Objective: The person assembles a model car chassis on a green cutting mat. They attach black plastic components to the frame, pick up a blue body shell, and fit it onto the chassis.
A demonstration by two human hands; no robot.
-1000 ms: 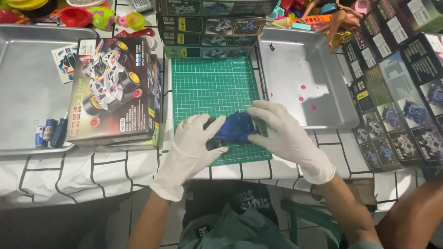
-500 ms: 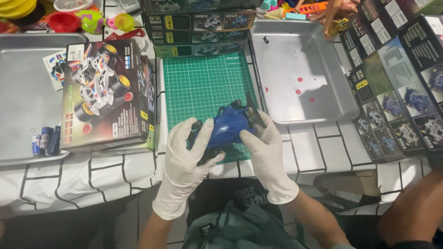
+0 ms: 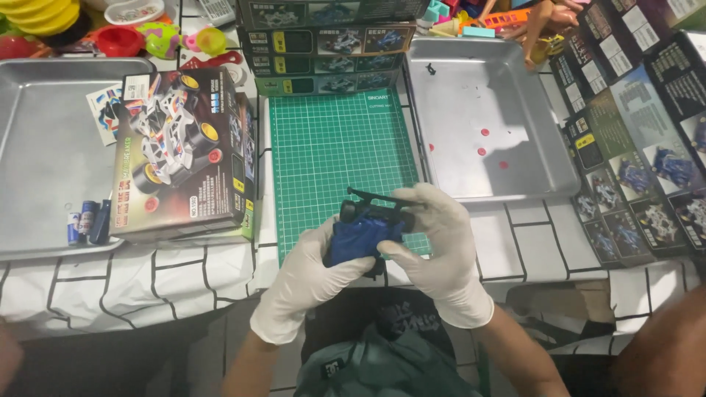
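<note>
- Grip the blue toy car (image 3: 362, 234) from both sides, as shown: left hand (image 3: 312, 276) cupped under the near left end, right hand (image 3: 440, 246) wrapped over the right side.
- Keep both gloved hands closed on the car body; fingers curled, not spread, thumbs on the upper face.
- Hold the car level and low above the near edge of the green cutting mat (image 3: 334, 158), so that any loose part falls on the mat and not on the floor.
- Apply pressure on the body shell, not on the thin black bar (image 3: 375, 197) at the far end; likely fragile, judging by its thickness.
- Avoid twisting hands in opposite directions; gloves probably reduce feel for small clips.
- Position of the car: between the two hands, touching both, raised off the table, just near of the mat centre line.
- Surroundings: printed model box (image 3: 184, 154) to the left, resting on the left metal tray (image 3: 44, 147); right metal tray (image 3: 485, 110) to the far right, well apart from the hands; small batteries (image 3: 82, 222) in the left tray, near edge.
</note>
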